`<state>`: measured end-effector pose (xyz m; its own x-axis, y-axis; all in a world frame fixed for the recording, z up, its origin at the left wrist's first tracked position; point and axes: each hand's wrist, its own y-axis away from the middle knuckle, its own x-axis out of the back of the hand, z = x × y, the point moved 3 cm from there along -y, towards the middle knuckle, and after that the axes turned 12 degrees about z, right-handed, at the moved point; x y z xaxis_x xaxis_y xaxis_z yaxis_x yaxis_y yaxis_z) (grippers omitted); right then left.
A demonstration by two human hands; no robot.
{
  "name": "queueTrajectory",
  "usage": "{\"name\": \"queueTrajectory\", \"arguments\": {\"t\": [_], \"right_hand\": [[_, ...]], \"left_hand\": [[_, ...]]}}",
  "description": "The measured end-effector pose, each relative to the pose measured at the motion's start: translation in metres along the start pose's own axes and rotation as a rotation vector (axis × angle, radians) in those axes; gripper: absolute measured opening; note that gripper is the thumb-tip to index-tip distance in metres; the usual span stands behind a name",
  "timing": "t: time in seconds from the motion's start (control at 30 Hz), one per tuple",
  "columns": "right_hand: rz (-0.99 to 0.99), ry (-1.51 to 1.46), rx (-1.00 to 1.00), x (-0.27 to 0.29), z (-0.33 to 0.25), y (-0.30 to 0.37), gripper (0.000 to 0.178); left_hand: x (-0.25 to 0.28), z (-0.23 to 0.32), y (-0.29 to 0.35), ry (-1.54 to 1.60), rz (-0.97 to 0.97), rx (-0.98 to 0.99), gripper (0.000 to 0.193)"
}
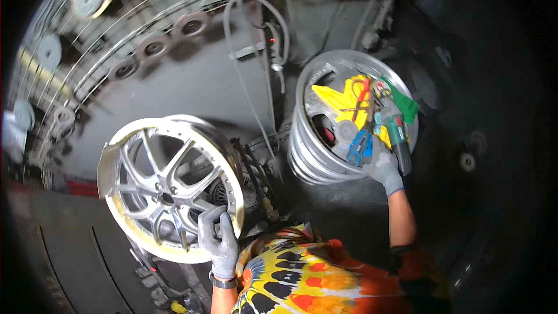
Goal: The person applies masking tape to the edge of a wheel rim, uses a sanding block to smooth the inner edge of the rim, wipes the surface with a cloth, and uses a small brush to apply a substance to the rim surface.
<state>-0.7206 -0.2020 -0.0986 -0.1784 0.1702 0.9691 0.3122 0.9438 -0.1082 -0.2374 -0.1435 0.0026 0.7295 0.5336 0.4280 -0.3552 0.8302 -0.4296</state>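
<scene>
My left hand, in a grey glove, is at the near right edge of a silver multi-spoke alloy wheel. Its fingers are curled; whatever they pinch is hidden. Pale yellow masking tape lines the wheel's rim, and a loose flap of it sticks out at the left. On the right, my gloved right hand reaches over the near edge of a stack of wheels with tools on top. Its fingertips are blurred among them, beside a green and black power tool and blue-handled pliers.
Also on the stack lie a yellow cloth, red-handled scissors or pliers and a green piece. Behind the alloy wheel, a wire rack carries several round discs. A grey hose hangs down at the back.
</scene>
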Motion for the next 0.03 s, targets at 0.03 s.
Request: {"name": "queueTrajectory", "arguments": {"t": [0.03], "right_hand": [[0.053,-0.203,0.049,-0.0068,-0.0023,-0.0059,0.086]], "left_hand": [[0.0139,-0.0034,0.0062,-0.024,0.062,0.028,0.016]]}}
